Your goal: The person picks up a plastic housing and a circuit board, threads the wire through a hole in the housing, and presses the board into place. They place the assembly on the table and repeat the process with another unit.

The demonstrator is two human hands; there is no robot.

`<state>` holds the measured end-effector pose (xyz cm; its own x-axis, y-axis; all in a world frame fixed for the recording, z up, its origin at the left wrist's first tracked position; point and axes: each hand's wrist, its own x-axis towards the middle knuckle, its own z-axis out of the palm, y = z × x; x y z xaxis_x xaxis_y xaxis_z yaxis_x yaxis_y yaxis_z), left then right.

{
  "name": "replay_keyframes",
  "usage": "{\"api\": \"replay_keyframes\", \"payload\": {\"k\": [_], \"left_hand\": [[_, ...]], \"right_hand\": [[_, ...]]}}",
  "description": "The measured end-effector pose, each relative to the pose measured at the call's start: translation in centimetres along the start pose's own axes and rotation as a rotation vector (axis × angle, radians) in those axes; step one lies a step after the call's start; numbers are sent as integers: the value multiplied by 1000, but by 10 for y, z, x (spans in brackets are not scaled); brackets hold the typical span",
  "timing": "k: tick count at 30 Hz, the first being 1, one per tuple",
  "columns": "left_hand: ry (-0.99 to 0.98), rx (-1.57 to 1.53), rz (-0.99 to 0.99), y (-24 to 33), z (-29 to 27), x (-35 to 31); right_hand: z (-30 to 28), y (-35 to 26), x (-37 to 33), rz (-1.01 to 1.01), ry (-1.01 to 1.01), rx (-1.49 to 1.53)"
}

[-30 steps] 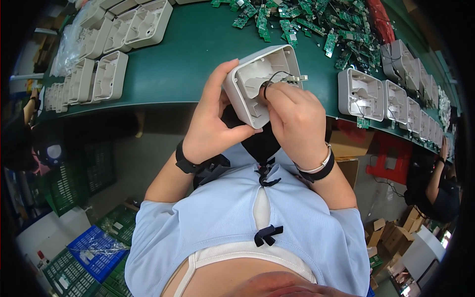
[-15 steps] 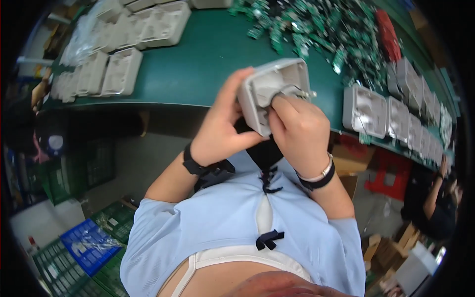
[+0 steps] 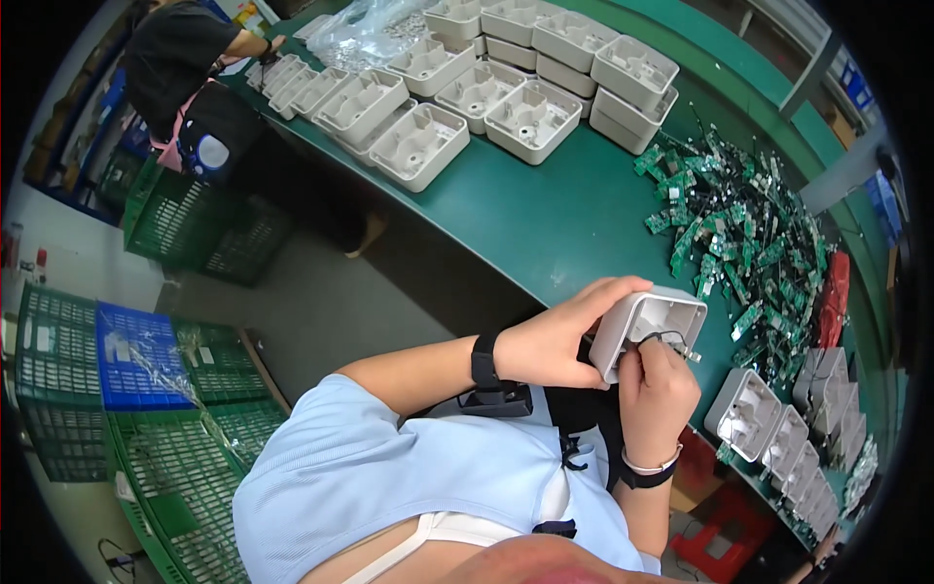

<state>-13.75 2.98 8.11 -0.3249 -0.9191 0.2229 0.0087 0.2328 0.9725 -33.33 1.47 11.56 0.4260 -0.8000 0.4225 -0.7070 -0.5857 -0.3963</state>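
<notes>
we see the box (image 3: 615,336) right of centre and a little below the middle of the frame, by the near edge of the counter (image 3: 555,229). it looks held up, though we cannot tell whether a corner rests on the counter. our left hand (image 3: 550,343) holds it, thumb spread well apart from the fingers to span the box's outer wall. our right hand (image 3: 664,384) is narrow, its fingertips drawn together inside the opening by a thin wire (image 3: 664,333); we cannot tell whether they pinch the wire or only press beside it.

we judge the box light and stiff, probably moulded plastic, smooth enough to slip a little in a loose grip. the outer walls seem the best place to take hold, leaving the cavity free. the wire should be soft and easily bent, and we would treat it as fragile, avoiding tugs at its ends.

the box is pale grey, open-topped and deep, with rounded corners and moulded shapes inside. the wire is dark and loops above the cavity, and a small pale connector (image 3: 692,356) pokes past the rim. to the right lies a heap of green boards (image 3: 744,238).
</notes>
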Motion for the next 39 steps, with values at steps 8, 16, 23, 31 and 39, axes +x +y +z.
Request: {"api": "replay_keyframes", "payload": {"k": [8,16,23,31,39], "left_hand": [[-22,-137,-76,1,-4,3],[-28,-140,-102,-2,-7,3],[-27,-173,-138,2,-6,6],[-44,-355,-81,-7,0,6],[-13,-357,-157,0,-4,1]], "right_hand": [[6,1,3,13,36,38],[-2,0,6,7,-69,19],[3,2,6,7,-28,60],[8,3,2,-17,5,73],[7,3,6,-66,-5,40]]}}
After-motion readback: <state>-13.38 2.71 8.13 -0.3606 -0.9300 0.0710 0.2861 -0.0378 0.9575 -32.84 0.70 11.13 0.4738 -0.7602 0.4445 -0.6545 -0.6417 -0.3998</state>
